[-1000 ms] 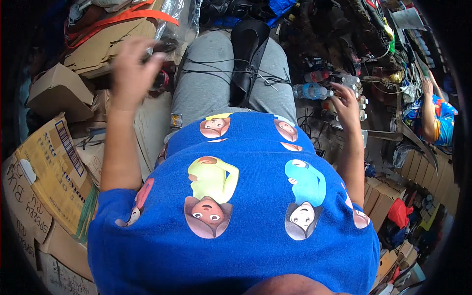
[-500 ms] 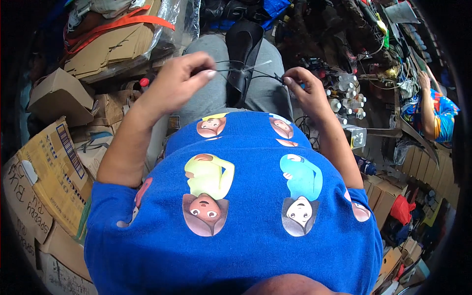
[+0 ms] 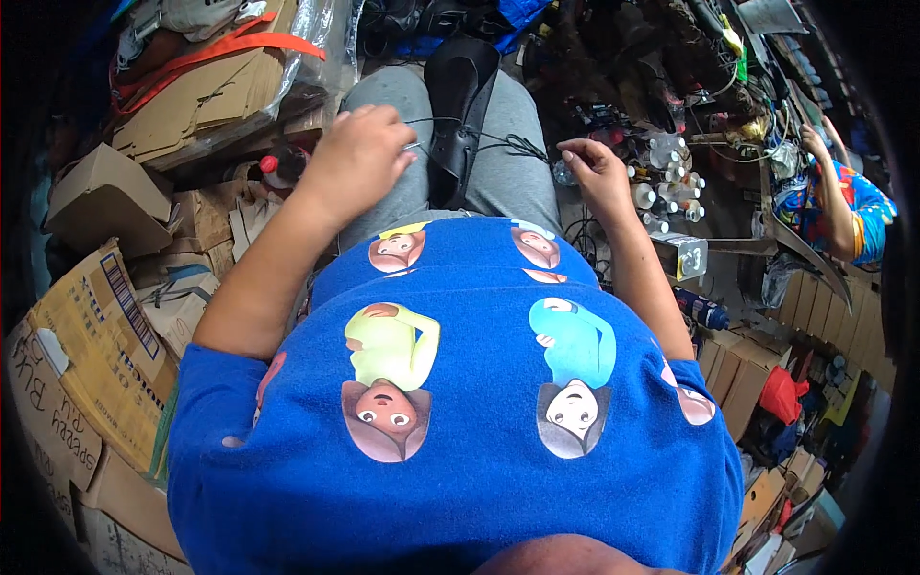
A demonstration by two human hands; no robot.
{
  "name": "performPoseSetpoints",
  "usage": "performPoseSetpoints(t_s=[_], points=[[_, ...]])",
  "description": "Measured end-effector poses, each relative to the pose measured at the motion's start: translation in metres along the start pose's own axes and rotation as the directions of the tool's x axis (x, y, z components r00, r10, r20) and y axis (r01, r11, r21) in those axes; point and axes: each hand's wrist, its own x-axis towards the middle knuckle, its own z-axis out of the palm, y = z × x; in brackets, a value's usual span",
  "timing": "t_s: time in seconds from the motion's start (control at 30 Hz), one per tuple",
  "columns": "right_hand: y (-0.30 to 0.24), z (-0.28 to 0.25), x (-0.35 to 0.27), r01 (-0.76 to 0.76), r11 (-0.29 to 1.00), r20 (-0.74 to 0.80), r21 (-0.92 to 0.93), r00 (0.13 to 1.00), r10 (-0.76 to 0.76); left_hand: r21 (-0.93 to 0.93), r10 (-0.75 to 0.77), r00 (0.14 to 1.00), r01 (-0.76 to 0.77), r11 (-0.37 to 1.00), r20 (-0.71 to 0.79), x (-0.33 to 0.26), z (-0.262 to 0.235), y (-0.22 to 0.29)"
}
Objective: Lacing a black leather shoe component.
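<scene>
Here's the long, curved black leather piece (image 3: 458, 107) on the grey cloth trousers (image 3: 518, 105), long axis running away from the body, broad end farthest! Left of it, the left hand (image 3: 356, 158) curls its fingers; right of it, the right hand (image 3: 594, 172) nears the thin black cord (image 3: 522, 145); can't tell if either clamps it.

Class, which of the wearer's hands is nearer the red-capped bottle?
Left. The left hand appears just right of the red-capped bottle; the right hand appears much farther right.

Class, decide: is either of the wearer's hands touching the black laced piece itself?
No: grey trousers show between the black laced piece and both the left hand and the right hand.
</scene>
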Motion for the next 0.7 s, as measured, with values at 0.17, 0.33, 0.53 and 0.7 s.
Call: performPoseSetpoints(t_s=[0.17,0.33,0.53,0.7], points=[[0.021,0.01,0.019,-0.475,0.812,0.312,0.339,0.871,0.379,0.112,0.037,0.997,-0.044,0.993,0.068,0.006,0.019,-0.002],[0.006,0.007,0.028,-0.446,0.895,0.308,0.033,0.856,0.415,-0.072,0.016,1.0,-0.015,0.997,0.022,0.006,0.013,-0.013],[0.01,-0.005,0.032,-0.061,0.947,0.003,0.314,0.998,0.063,-0.352,-0.048,0.967,-0.046,0.935,-0.252,0.037,0.004,-0.025],[-0.04,-0.018,0.041,-0.074,0.984,-0.074,-0.16,0.995,0.063,-0.362,0.176,0.965,-0.238,0.901,-0.196,0.078,0.015,-0.019]])
